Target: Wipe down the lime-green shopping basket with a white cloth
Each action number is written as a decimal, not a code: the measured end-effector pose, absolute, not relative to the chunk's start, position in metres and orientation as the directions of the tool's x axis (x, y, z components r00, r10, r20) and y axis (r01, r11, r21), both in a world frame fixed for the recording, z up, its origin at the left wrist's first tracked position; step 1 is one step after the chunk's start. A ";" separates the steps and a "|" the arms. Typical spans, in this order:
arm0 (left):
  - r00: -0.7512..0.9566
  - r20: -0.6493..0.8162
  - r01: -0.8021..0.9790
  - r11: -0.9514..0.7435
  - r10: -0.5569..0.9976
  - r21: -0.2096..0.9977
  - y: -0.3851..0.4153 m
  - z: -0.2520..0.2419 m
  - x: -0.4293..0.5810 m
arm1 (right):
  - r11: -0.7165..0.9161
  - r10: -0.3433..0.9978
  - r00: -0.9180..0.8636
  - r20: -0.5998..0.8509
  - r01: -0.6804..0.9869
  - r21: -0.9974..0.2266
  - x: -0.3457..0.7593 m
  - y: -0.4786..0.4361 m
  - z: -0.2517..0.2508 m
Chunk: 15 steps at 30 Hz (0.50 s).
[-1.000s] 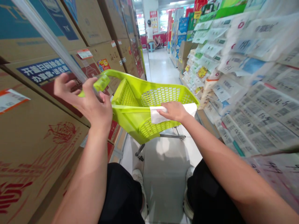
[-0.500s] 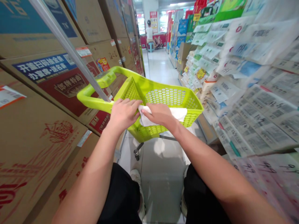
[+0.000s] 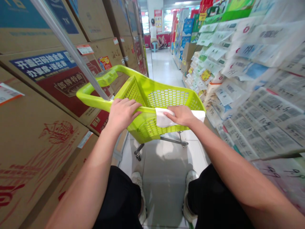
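Observation:
A lime-green shopping cart [image 3: 149,133] stands crosswise in front of me, its handle to the left. My left hand [image 3: 124,113] is closed over the near rim, close to the handle end. Farther right along that same rim, my right hand [image 3: 179,115] presses a white cloth [image 3: 164,119] against the plastic, fingers over the top edge. The cloth drapes down the basket's outer side and shows on both sides of the hand. No goods show in the visible part of the basket.
Stacked cardboard boxes [image 3: 62,76] wall the left side. Packs of tissue-like goods [image 3: 250,70] fill the right. A slanting clear pole [image 3: 71,47] crosses at upper left. Down the aisle, a person [image 3: 153,31] is by a blue stool [image 3: 154,46].
My right hand and the white cloth have slid right along the cart's near rim, away from my left hand. The left hand stays on the rim.

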State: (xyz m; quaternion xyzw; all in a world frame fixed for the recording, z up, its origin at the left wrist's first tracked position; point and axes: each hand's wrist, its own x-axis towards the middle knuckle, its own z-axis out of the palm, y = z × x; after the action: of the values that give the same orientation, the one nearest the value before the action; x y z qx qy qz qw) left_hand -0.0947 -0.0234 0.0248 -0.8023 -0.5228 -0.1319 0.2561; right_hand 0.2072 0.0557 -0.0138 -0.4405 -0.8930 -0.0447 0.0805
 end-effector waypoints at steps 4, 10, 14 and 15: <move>0.432 0.484 0.899 -0.326 0.761 -0.291 -0.020 0.022 -0.093 | 0.541 0.830 -0.532 0.167 0.841 -0.009 0.240 0.063 -0.016; 0.463 0.504 0.877 -0.295 0.729 -0.379 -0.015 0.016 -0.070 | 0.504 0.848 -0.482 0.221 0.862 -0.054 0.199 0.049 -0.011; 0.455 0.541 0.887 -0.303 0.707 -0.349 -0.017 0.014 -0.050 | 0.618 0.769 -0.547 0.330 0.767 -0.171 0.154 0.032 -0.001; 0.451 0.550 0.890 -0.305 0.702 -0.340 -0.018 0.014 -0.047 | 0.647 0.748 -0.567 0.344 0.739 -0.190 0.149 0.031 0.002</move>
State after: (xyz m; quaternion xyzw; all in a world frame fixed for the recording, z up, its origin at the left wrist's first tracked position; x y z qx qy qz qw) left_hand -0.0474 -0.0175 0.0139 -0.7935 -0.5016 -0.1511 0.3097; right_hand 0.1488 0.0308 0.0016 -0.4200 -0.8850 0.0121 0.2003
